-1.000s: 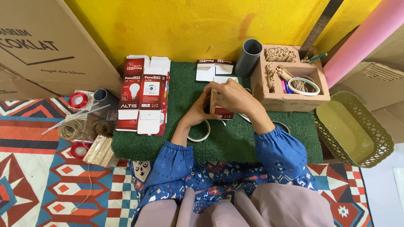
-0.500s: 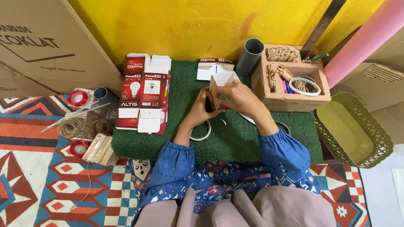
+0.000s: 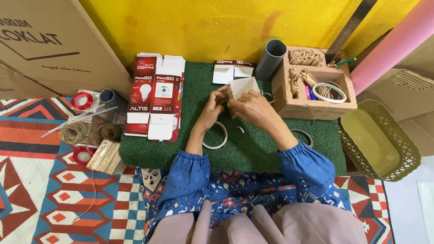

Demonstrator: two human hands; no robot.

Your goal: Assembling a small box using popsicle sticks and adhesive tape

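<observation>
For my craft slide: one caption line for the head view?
Both hands, left and right, hold a small card box over a green mat.

A green turf mat (image 3: 253, 149) lies before a yellow wall (image 3: 217, 27). The flattened carton (image 3: 156, 95) is red and white; the small folded card piece (image 3: 243, 86) is white. Both sleeves (image 3: 190, 180) are blue with tiny specks. The floor mat (image 3: 54, 194) carries orange, blue and white geometric shapes. A pink roll (image 3: 393, 45) leans beside an olive-green basket (image 3: 398, 135).
</observation>
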